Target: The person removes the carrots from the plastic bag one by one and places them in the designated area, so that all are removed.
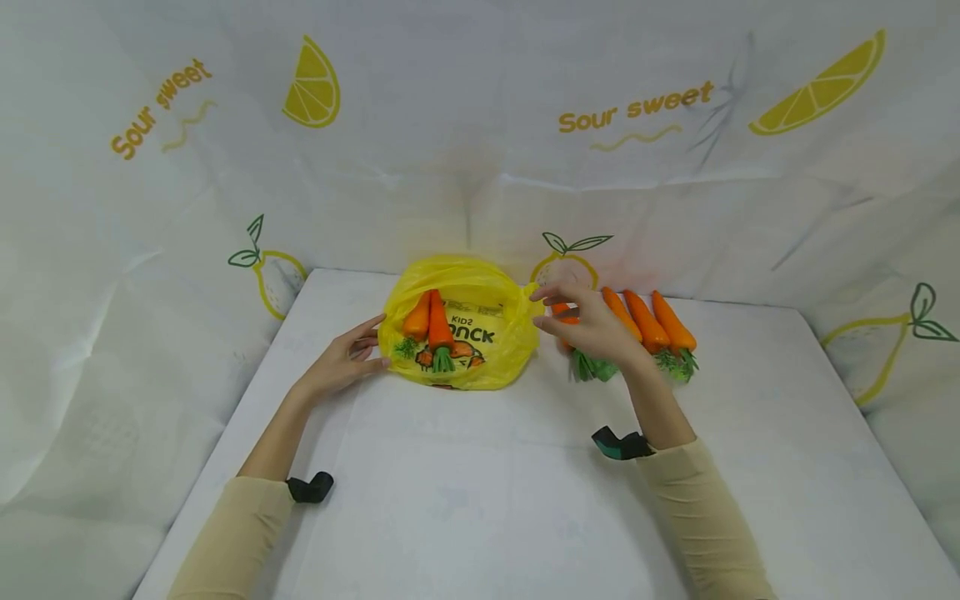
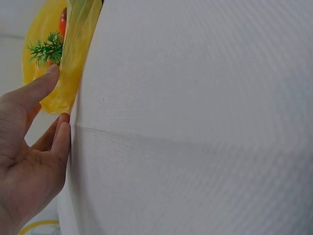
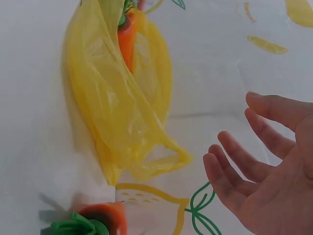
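The left hand [image 1: 341,362] is at the nine o'clock edge of the yellow bag [image 1: 506,358], thumb and fingers parted, their tips touching the plastic without closing on it. Over at three o'clock, the right hand [image 1: 600,329] stands just beside the bag's handle, fingers loosely bent, spread apart and holding nothing. The bag lies toward twelve on the white table [image 1: 450,500], its mouth gaping, with two carrots [image 1: 440,325] inside at ten o'clock. More carrots [image 1: 647,321] lie in a row at three, partly behind the right hand. Beyond, at twelve, hangs a pale backdrop [image 1: 450,125] printed with lemons and "Sour sweet".
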`<action>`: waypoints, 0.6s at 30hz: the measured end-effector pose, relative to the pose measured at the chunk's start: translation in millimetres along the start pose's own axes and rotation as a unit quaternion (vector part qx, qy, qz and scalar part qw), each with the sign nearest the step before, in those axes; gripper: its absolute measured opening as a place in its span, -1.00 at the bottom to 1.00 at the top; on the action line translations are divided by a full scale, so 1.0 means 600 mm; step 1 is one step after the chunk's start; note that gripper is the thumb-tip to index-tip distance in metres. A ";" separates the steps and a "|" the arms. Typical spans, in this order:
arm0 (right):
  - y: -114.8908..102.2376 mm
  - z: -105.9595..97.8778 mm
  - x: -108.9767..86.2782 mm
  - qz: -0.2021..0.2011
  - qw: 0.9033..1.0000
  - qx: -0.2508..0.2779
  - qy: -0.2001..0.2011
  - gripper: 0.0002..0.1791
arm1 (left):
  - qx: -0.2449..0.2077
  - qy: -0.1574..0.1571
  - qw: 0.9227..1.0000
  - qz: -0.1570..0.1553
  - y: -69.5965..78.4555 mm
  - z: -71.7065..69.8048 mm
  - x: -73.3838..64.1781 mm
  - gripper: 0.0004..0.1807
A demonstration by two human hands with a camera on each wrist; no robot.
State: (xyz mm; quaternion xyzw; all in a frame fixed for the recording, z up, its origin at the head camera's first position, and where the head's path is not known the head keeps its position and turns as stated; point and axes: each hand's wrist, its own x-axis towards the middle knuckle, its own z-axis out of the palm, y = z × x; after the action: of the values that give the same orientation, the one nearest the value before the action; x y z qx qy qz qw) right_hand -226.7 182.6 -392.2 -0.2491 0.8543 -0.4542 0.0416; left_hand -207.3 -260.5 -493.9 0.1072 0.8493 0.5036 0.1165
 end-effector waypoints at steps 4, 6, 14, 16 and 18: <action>-0.005 0.023 0.007 -0.012 1.000 0.002 -0.006 -0.61 | -0.002 -0.002 1.000 0.004 -0.001 -0.001 0.000 -0.06; -0.007 0.034 0.010 -0.016 1.000 0.005 -0.010 -0.64 | -0.004 -0.003 1.000 0.005 -0.001 -0.001 0.000 -0.06; -0.015 0.069 0.024 -0.018 0.999 0.011 -0.046 -0.64 | -0.008 0.000 1.000 -0.004 -0.001 -0.001 0.001 -0.06; -0.017 0.077 0.029 -0.019 0.998 0.016 -0.053 -0.64 | -0.008 -0.002 1.000 -0.004 -0.001 0.000 0.001 -0.06; -0.018 0.087 0.036 -0.025 0.998 0.021 -0.059 -0.63 | -0.006 -0.002 1.000 -0.003 -0.001 0.000 0.002 -0.06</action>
State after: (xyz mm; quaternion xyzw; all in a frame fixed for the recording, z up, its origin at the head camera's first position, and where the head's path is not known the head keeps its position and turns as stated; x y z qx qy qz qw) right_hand -225.8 128.3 -410.8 -0.2958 0.8343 -0.4572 0.0858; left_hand -208.4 -260.5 -494.4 0.1047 0.8463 0.5083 0.1204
